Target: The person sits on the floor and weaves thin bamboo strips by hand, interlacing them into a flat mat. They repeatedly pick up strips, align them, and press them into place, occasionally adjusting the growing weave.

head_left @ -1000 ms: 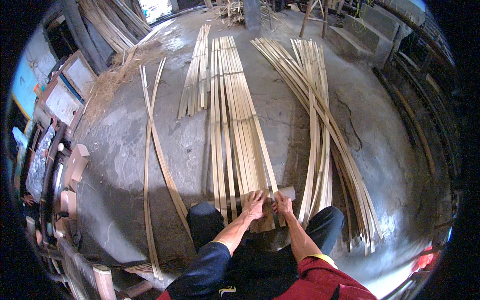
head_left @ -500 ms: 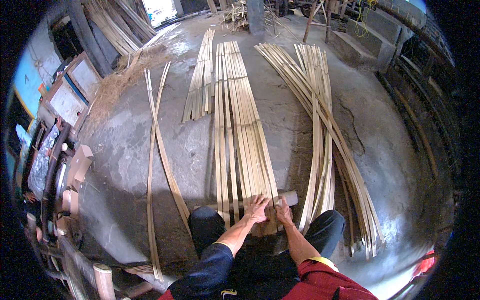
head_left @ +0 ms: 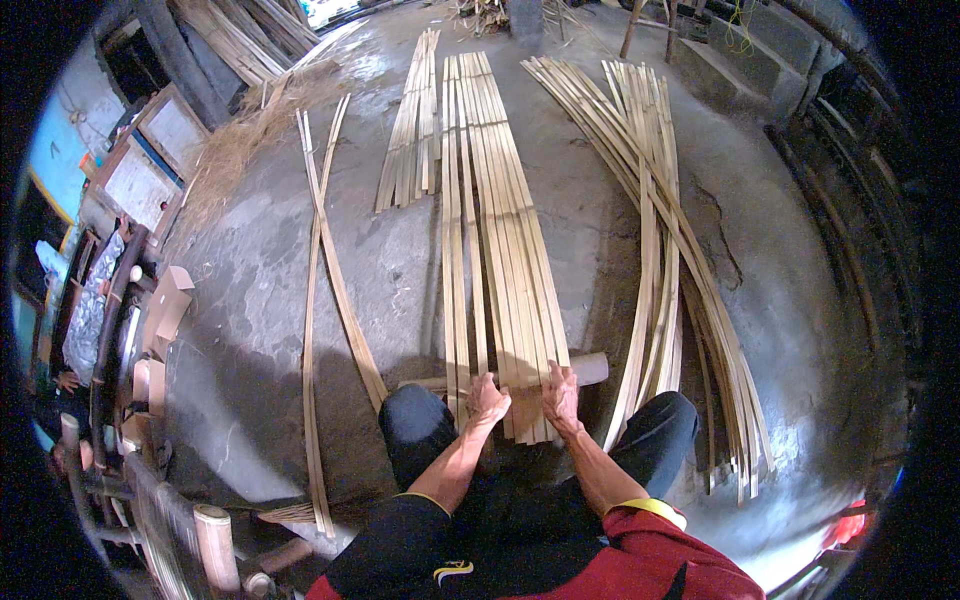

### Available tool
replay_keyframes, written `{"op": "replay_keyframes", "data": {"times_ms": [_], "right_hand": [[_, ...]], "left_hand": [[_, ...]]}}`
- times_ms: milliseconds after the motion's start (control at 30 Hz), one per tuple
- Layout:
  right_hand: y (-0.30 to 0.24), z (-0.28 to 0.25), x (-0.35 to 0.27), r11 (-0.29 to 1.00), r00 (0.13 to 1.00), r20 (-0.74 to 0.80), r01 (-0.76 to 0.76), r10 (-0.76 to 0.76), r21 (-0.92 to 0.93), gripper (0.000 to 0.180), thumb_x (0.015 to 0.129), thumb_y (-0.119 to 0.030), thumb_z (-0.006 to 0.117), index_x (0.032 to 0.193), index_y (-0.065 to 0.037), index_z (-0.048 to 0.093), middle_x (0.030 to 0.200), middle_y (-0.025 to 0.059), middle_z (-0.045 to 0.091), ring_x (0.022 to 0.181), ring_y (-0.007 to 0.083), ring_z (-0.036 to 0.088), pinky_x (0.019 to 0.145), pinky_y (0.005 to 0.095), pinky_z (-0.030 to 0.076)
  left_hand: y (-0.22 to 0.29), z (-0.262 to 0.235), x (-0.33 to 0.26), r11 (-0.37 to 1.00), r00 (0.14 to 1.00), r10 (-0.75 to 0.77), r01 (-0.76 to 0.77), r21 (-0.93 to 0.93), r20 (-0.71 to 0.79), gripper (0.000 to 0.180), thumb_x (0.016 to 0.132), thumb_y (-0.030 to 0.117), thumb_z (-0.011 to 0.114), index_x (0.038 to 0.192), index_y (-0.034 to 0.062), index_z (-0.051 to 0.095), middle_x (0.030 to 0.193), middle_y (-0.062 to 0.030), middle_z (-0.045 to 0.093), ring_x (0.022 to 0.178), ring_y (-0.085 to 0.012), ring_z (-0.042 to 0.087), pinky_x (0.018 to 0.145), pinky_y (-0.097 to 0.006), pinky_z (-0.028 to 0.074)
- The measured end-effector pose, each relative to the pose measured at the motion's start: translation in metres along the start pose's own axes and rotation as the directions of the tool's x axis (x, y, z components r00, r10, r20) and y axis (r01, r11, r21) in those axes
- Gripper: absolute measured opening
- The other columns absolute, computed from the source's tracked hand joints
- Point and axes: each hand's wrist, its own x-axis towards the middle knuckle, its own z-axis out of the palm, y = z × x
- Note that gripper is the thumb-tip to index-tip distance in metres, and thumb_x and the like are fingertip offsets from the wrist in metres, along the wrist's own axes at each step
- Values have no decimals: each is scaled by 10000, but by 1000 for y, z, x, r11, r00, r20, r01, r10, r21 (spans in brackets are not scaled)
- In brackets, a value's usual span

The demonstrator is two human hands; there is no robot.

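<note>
A row of long, pale bamboo strips (head_left: pixel 510 250) lies side by side in front of me, running away from my knees. Their near ends rest across a bamboo pole (head_left: pixel 594 369) on the floor. At the left edge of the main group, my left hand (head_left: pixel 488 401) is closed, its fingers curled against the strips. On the opposite edge my right hand (head_left: pixel 561 400) is closed too, with its thumb toward the strips. The strips' near ends poke out between both hands. A few looser strips (head_left: pixel 454 260) lie just left of the group.
Crossed bamboo strips (head_left: pixel 655 200) lie to the right, and two thin ones (head_left: pixel 312 300) to the left. A shorter bundle (head_left: pixel 408 130) sits farther off. Cardboard boxes (head_left: pixel 165 310) and cut bamboo (head_left: pixel 215 548) line the left side. Concrete steps (head_left: pixel 735 75) stand at far right.
My left hand has gone from lying spread on top of the strips to their left edge, fingers now curled. My right hand stays at the right edge. The whole view has shifted slightly.
</note>
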Motion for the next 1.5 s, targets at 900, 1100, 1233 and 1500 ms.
{"op": "replay_keyframes", "data": {"times_ms": [900,1100,1233,1500], "right_hand": [[-14,59,-16,965,887,382,241,-262,103,391,671,-177,522,1044,-62,505,1043,160,502,963,341,441,849,390,358],[-14,61,-16,988,908,401,76,-123,131,390,670,-172,525,1036,-36,511,1043,172,500,993,349,426,850,375,358],[-11,67,-19,989,897,417,122,-147,86,375,670,-158,519,1023,-32,520,1038,178,490,986,348,426,830,379,368],[-14,65,-24,976,916,342,177,-211,127,416,657,-131,490,1066,-52,495,1021,214,456,945,380,427,788,414,375]], "left_hand": [[-61,31,-20,993,928,88,-55,-101,362,531,726,297,541,1165,56,365,973,-239,527,896,-375,513,766,-443,405],[-53,20,-23,998,890,54,-31,-59,453,514,760,292,486,1195,66,332,999,-239,516,914,-387,500,787,-442,394],[-39,4,-30,986,816,157,-95,-139,556,544,781,329,455,1213,41,293,1041,-256,488,950,-399,477,819,-426,379],[-32,-1,-37,964,890,121,1,-267,440,703,711,343,587,1189,-66,272,1111,-259,444,1047,-341,439,853,-358,368]]}}
